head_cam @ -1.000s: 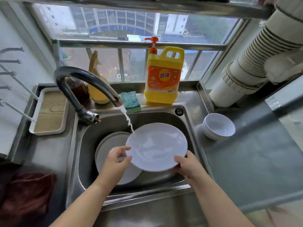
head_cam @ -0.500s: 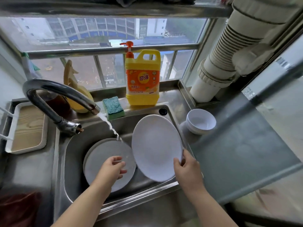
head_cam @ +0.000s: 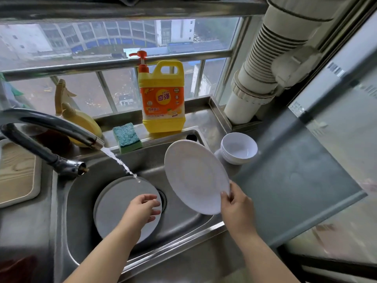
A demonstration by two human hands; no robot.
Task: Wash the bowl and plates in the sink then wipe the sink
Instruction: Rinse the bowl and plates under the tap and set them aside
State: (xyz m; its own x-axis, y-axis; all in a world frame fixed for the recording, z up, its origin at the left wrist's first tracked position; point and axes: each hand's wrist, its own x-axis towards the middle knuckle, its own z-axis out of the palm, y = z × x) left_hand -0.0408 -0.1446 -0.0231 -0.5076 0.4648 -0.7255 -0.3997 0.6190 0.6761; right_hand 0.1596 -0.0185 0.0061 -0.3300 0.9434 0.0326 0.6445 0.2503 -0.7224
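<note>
My right hand (head_cam: 235,205) grips the lower rim of a white plate (head_cam: 193,174), which tilts up over the right side of the steel sink (head_cam: 183,227). A second plate (head_cam: 116,203) lies flat in the sink bottom, maybe on another one. My left hand (head_cam: 142,207) rests on its right part with fingers spread. Water runs from the faucet (head_cam: 53,123) onto the far edge of that plate. White stacked bowls (head_cam: 238,150) stand on the counter to the right of the sink.
A green sponge (head_cam: 126,136) and a yellow detergent bottle (head_cam: 162,99) sit on the ledge behind the sink. A wooden tray (head_cam: 16,172) lies at the left. A ribbed white pipe (head_cam: 263,68) rises at the back right. A grey counter (head_cam: 295,180) extends right.
My left hand let go of the white plate and dropped onto the plate in the sink. My right hand carried the white plate rightward and tilted it up, out of the water stream.
</note>
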